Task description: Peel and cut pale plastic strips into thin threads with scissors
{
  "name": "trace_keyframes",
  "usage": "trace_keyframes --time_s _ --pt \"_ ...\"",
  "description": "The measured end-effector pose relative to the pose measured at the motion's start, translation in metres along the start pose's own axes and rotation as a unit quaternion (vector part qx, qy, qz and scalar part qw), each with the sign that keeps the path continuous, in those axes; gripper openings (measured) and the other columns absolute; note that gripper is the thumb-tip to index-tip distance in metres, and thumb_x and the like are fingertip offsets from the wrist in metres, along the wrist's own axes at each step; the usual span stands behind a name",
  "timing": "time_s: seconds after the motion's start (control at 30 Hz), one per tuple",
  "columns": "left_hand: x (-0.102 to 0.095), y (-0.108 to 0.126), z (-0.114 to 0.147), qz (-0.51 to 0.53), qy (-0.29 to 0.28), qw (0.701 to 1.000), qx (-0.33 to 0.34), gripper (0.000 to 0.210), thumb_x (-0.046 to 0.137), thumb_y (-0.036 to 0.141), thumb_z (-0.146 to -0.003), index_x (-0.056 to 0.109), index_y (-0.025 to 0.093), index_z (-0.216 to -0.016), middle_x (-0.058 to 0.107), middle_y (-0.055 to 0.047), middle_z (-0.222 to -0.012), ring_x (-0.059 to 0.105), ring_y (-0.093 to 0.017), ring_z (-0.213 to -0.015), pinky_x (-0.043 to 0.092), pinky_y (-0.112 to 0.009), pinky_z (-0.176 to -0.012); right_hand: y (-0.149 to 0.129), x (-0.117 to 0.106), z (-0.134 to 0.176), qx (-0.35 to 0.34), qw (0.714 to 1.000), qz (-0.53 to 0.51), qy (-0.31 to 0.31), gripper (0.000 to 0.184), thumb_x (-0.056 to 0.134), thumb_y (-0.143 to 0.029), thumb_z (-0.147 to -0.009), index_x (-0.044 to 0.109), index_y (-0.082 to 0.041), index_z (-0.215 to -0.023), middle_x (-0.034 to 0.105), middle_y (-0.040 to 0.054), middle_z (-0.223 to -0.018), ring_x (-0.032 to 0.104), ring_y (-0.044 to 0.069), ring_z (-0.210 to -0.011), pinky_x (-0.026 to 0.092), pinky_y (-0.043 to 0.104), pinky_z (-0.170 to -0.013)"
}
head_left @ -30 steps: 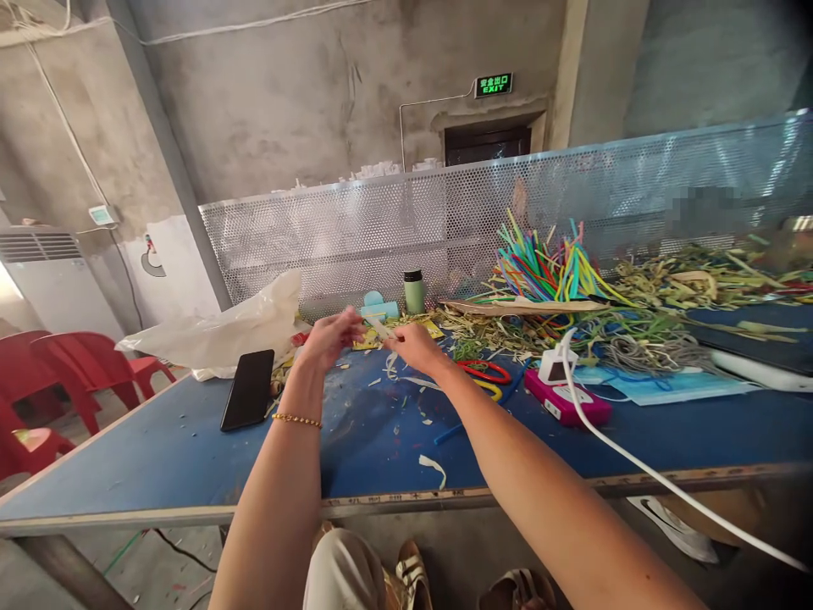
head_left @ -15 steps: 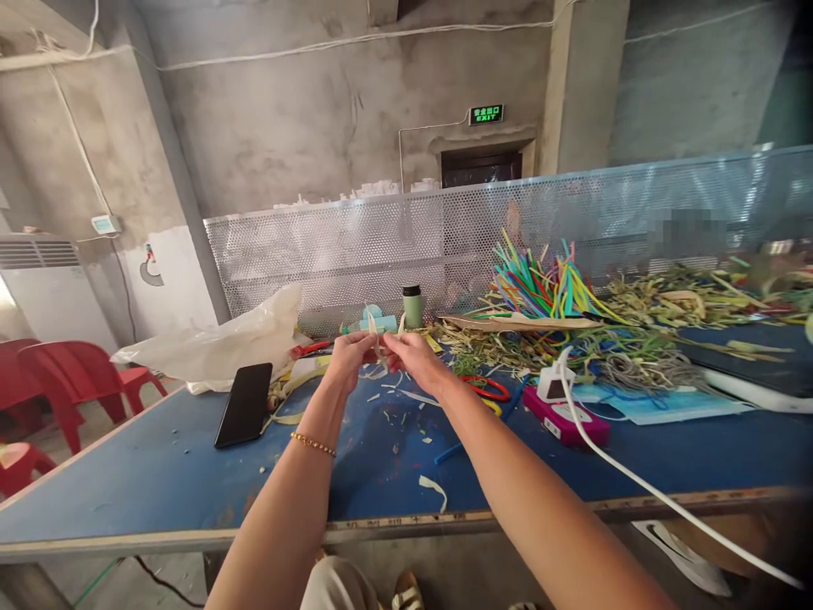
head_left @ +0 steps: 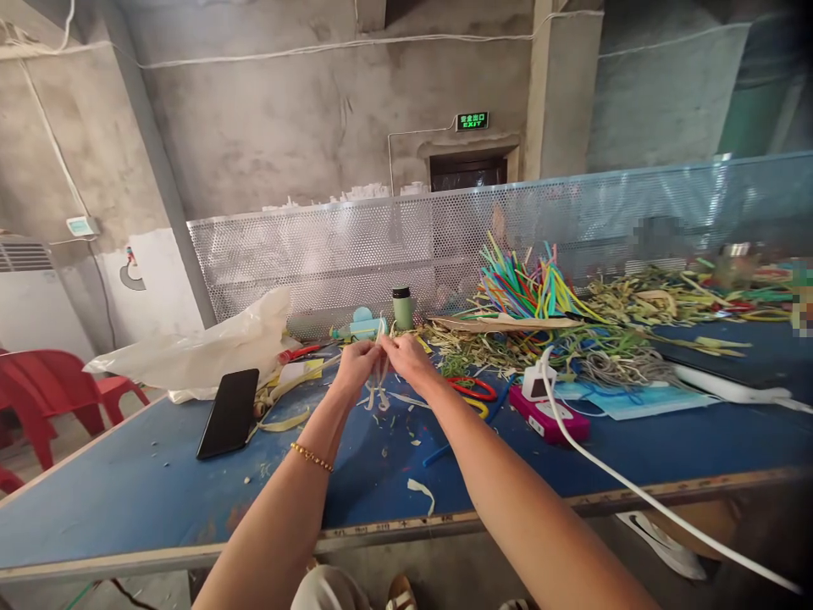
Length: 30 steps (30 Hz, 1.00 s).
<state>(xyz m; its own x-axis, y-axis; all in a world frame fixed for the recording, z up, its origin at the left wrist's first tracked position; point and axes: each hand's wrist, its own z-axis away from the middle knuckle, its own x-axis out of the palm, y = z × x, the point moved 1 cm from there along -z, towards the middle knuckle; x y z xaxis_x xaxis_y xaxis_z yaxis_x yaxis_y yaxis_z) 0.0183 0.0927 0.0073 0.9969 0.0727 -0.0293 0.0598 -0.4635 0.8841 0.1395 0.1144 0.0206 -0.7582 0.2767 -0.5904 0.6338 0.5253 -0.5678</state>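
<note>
Both my hands meet over the middle of the blue table. My left hand (head_left: pixel 356 364) is closed, its fingertips pinching a pale dried-leaf strip (head_left: pixel 379 396). Pressed close beside it, my right hand (head_left: pixel 407 359) pinches the same strip. Curled ends of the strip hang below my fingers, and thin tips stick up above them. How the strip is folded or knotted between my fingertips is too small to tell. Right behind my hands stand a green bottle with a black cap (head_left: pixel 402 308) and a light-blue object (head_left: pixel 367 324).
A black phone (head_left: pixel 229 413) and a plastic bag (head_left: pixel 196 343) lie to the left. On the right are colourful pipe cleaners (head_left: pixel 527 284), dried leaf strips (head_left: pixel 641 296), a magenta box (head_left: pixel 547 415) with a white cable, and a blue face mask (head_left: pixel 660 402). Leaf scraps (head_left: pixel 420 491) litter the front.
My hands have drawn closer together, and the strip's curled ends now dangle lower beneath them. The view has shifted slightly to the right.
</note>
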Motion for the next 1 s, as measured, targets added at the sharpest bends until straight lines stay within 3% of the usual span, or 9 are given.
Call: trace_keyframes --time_s 0.13,0.27,0.4,0.53,0.77,1.0 --pt "0.0065 -0.0021 0.0037 0.041 -0.008 0.999 -0.027 0.03 0.066 0.042 -0.071 0.05 0.018 -0.061 0.046 0.006 -0.048 0.042 -0.008 -0.043 0.034 -0.021 -0.046 0.0 0.0032 0.0009 0.004 0.999 0.032 0.0 0.056 0.038 -0.049 -0.098 0.073 -0.016 -0.07 0.072 0.0139 -0.079 0.063 0.02 -0.075 0.034 0.027 -0.058" --pt "0.0062 -0.0014 0.0033 0.04 -0.023 0.999 -0.025 0.034 0.068 0.045 -0.073 0.051 0.018 -0.062 0.047 0.005 -0.047 0.041 -0.007 -0.04 0.028 -0.021 -0.042 0.0021 0.0021 -0.0009 -0.003 1.0 0.025 0.006 0.054 0.041 -0.048 -0.097 0.069 -0.016 -0.064 0.067 0.0106 -0.068 0.057 0.018 -0.065 0.029 0.027 -0.055" --pt "0.0053 -0.0014 0.002 0.041 -0.024 0.999 -0.014 0.041 0.072 0.048 -0.07 0.047 0.018 -0.058 0.037 0.008 -0.045 0.033 -0.005 -0.037 0.024 -0.021 -0.039 0.0034 -0.0035 -0.0025 -0.011 0.996 -0.077 0.044 0.049 0.049 -0.048 -0.09 0.054 -0.017 -0.052 0.046 0.0003 -0.049 0.039 0.012 -0.052 0.021 0.027 -0.051" --pt "0.006 0.0014 0.0038 0.008 -0.027 0.999 0.015 0.036 0.069 0.045 -0.075 0.052 0.017 -0.06 0.046 0.005 -0.047 0.04 -0.007 -0.037 0.028 -0.021 -0.04 0.004 -0.0024 -0.0015 0.0 0.983 -0.177 0.048 0.047 0.054 -0.043 -0.083 0.041 -0.019 -0.045 0.031 -0.0038 -0.045 0.03 0.01 -0.049 0.018 0.026 -0.049" --pt "0.0071 0.0056 0.0071 0.049 -0.052 0.996 -0.046 0.031 0.067 0.045 -0.076 0.063 0.014 -0.073 0.064 -0.001 -0.06 0.055 -0.012 -0.042 0.04 -0.025 -0.044 -0.0003 -0.0023 0.0029 0.029 0.97 -0.239 0.014 0.038 0.05 -0.045 -0.081 0.066 -0.014 -0.065 0.053 0.0003 -0.052 0.047 0.013 -0.05 0.032 0.024 -0.047" --pt "0.0072 0.0074 0.007 0.082 -0.051 0.994 -0.059 0.034 0.069 0.048 -0.074 0.066 0.014 -0.076 0.063 -0.001 -0.059 0.052 -0.011 -0.041 0.041 -0.025 -0.045 -0.0025 -0.0058 0.005 0.034 0.966 -0.257 0.002 0.038 0.054 -0.046 -0.079 0.069 -0.014 -0.066 0.05 -0.0015 -0.048 0.049 0.013 -0.052 0.033 0.023 -0.049"
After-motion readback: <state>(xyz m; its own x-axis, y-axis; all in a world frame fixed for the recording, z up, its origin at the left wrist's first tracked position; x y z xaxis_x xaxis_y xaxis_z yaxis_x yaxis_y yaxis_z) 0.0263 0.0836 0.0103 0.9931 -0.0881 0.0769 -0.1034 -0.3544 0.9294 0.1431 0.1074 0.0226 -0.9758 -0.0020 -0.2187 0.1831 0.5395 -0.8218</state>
